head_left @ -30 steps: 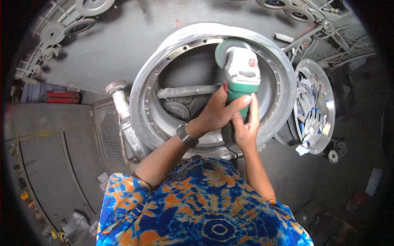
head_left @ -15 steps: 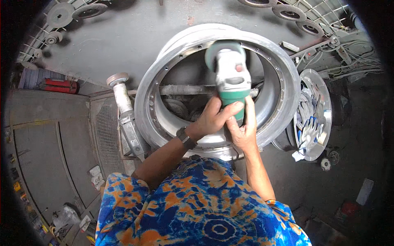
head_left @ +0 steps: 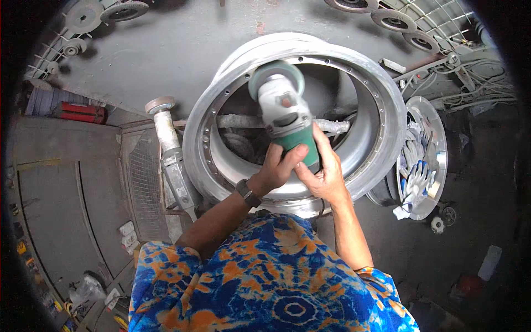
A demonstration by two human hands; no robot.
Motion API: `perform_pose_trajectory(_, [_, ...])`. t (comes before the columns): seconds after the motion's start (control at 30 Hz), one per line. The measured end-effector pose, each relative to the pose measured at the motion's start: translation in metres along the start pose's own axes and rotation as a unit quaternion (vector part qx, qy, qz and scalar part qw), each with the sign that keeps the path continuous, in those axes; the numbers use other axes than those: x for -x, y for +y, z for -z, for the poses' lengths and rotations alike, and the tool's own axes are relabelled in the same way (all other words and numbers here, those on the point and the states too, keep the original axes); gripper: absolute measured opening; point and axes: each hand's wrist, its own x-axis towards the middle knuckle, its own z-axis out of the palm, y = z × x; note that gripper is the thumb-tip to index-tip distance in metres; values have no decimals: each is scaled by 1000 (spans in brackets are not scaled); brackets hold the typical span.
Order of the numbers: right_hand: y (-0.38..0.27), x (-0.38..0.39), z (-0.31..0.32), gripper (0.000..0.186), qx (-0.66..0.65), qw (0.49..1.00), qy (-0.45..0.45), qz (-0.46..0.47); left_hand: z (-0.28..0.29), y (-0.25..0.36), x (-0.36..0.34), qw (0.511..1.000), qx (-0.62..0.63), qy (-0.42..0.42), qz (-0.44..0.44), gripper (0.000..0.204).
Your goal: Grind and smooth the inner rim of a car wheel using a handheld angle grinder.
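Observation:
Both hands grip a green and grey angle grinder (head_left: pixel 287 113) with a blurred round disc at its far end. My left hand (head_left: pixel 276 167) wraps the left side of the green body, thumb on top. On the right side and near end, my right hand (head_left: pixel 326 172) holds the same body, fingers along its edge. The disc lies over the far left part of a large silver wheel rim (head_left: pixel 390 130) with a ring of bolt holes; whether it touches the metal I cannot tell. Inside the rim a pale bar (head_left: pixel 232 121) runs across.
Left of the rim stands another grinder-like tool (head_left: pixel 172 144) with a round head. A round metal dish (head_left: pixel 440 144) at the right holds several gloves (head_left: pixel 417 180). Abrasive discs (head_left: pixel 394 21) hang on wire mesh at the back, and coiled cables (head_left: pixel 475 72) lie at the far right.
The grinder has swung left along the rim's far edge, its head now tilted to the left. Both hands turned with it and kept their hold.

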Motion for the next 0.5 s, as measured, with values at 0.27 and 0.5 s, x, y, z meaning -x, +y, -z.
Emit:
perform_pose_trajectory(0.27, [1,10,-8,83,-22,995,93,-28,-1,22,-28,994,-5,-103,46,36])
perform_pose_trajectory(0.5, [-7,-7,-6,86,20,998,-53,23,19,-48,38,999,-20,42,20,47])
